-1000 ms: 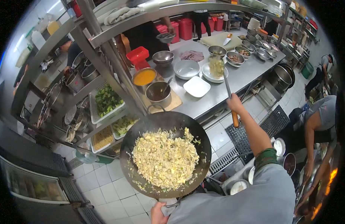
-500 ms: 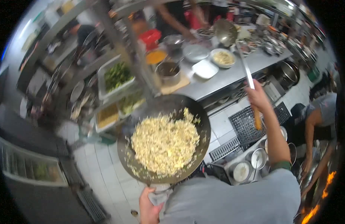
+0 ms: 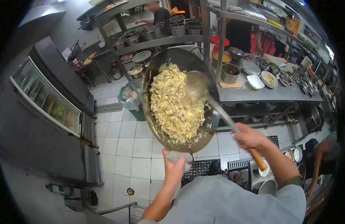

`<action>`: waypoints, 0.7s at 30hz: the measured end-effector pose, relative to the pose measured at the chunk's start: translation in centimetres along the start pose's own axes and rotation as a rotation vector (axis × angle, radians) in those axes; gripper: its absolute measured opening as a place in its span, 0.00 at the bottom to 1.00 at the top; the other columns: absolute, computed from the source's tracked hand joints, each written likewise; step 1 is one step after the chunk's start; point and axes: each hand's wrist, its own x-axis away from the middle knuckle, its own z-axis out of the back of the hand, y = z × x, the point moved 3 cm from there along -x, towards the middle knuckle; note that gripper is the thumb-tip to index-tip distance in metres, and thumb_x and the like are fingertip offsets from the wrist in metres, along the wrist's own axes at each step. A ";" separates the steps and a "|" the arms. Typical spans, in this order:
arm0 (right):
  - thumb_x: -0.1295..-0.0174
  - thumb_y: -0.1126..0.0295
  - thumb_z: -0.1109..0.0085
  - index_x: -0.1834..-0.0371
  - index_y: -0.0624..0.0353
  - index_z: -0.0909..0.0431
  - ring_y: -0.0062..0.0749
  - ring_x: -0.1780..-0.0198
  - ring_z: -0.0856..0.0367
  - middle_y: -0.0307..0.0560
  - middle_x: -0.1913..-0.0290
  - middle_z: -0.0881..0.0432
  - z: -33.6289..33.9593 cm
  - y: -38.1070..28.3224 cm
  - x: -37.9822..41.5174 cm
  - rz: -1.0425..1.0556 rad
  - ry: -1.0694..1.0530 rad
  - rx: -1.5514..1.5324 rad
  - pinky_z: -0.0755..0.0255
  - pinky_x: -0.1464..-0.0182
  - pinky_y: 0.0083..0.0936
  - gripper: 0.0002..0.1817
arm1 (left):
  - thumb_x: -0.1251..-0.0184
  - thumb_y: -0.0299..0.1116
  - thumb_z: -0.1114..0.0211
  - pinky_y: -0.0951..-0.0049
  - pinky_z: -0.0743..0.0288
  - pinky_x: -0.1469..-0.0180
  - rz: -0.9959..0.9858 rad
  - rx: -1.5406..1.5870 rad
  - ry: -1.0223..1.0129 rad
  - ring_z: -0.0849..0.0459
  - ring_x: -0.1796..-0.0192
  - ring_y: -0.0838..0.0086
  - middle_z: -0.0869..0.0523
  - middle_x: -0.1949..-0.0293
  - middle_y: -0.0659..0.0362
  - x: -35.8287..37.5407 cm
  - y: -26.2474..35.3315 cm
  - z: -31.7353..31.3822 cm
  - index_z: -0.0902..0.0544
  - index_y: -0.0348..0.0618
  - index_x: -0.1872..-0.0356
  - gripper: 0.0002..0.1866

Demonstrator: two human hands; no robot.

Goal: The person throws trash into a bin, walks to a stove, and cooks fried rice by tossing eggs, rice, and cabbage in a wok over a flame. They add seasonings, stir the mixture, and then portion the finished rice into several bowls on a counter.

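Note:
A large dark wok (image 3: 208, 134) is in the middle of the view, tilted with its far side raised. In it lies a heap of fried rice (image 3: 172, 106) with yellow and green bits. My left hand (image 3: 173, 171) is closed on the wok's near edge or handle through a folded grey cloth (image 3: 180, 156), which hides the grip. My right hand (image 3: 251, 137) is wrapped around a long metal ladle (image 3: 224, 115) with a wooden handle end. The ladle's bowl, blurred by motion, is inside the wok against the rice's right side.
A steel counter (image 3: 236, 95) on the right holds a pot (image 3: 229, 73), a white dish (image 3: 255, 82) and several bowls. A lined bin (image 3: 129, 95) stands beyond the wok. Left is a glass-door fridge (image 3: 49, 100). A co-worker (image 3: 323, 153) bends at far right; another person (image 3: 159, 15) is behind the shelves.
The ladle has come down from above the counter into the wok, and my right hand is lower. The wok is more steeply tilted. My view has swung left.

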 end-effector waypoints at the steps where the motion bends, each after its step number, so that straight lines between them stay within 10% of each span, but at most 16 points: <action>1: 0.35 0.72 0.47 0.51 0.53 0.31 0.15 0.86 0.39 0.31 0.79 0.36 -3.0 -3.1 0.3 -0.160 -0.261 -0.370 0.41 0.85 0.21 0.11 | 0.42 0.21 0.43 0.68 0.21 0.49 0.052 0.021 0.012 0.18 0.51 0.71 0.20 0.50 0.54 -0.3 0.9 0.0 0.37 0.40 0.36 0.29; 9: 0.29 0.74 0.51 0.51 0.57 0.29 0.09 0.87 0.39 0.28 0.81 0.36 -7.8 0.4 -1.6 -0.374 -0.692 -1.176 0.45 0.90 0.14 0.07 | 0.41 0.24 0.42 0.64 0.19 0.50 0.543 0.279 0.011 0.15 0.52 0.67 0.17 0.55 0.55 0.0 -1.3 5.1 0.25 0.35 0.45 0.21; 15: 0.34 0.73 0.47 0.54 0.53 0.32 0.15 0.87 0.40 0.28 0.81 0.38 -8.7 3.8 1.9 -0.247 -0.211 -0.627 0.46 0.87 0.17 0.08 | 0.42 0.24 0.41 0.64 0.18 0.51 0.518 0.281 -0.018 0.15 0.53 0.65 0.16 0.55 0.55 0.8 -3.6 3.8 0.23 0.35 0.45 0.21; 21: 0.32 0.73 0.49 0.59 0.51 0.31 0.09 0.86 0.41 0.25 0.80 0.39 -9.6 2.5 2.2 -0.348 -0.135 -0.997 0.44 0.86 0.16 0.03 | 0.40 0.27 0.40 0.62 0.17 0.55 0.610 0.317 -0.147 0.13 0.57 0.62 0.14 0.56 0.52 -1.9 -4.9 6.2 0.20 0.32 0.50 0.17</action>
